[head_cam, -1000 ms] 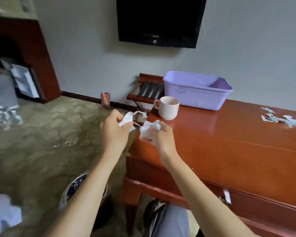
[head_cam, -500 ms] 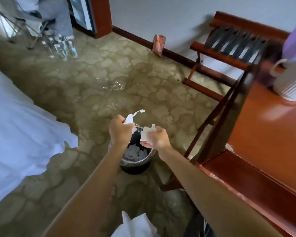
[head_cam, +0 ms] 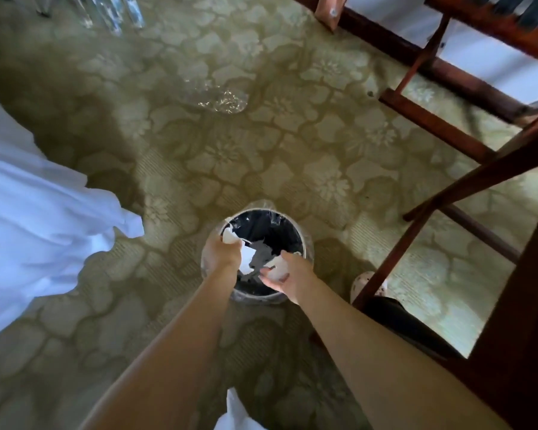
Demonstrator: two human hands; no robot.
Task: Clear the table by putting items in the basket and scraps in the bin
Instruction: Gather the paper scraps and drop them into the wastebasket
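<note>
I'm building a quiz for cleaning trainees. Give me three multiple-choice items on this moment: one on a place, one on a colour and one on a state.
1. Where are the left hand and right hand?
A. over the bin
B. on a table
C. inside a basket

2. What colour is the bin's inside?
A. black
B. purple
C. red

3. What is the left hand doing?
A. hanging empty
B. gripping white paper scraps
C. pressing the carpet

Answers:
1. A, both hands hover above the bin's opening.
2. A, the liner is black.
3. B, its fingers curl round white scraps.
</note>
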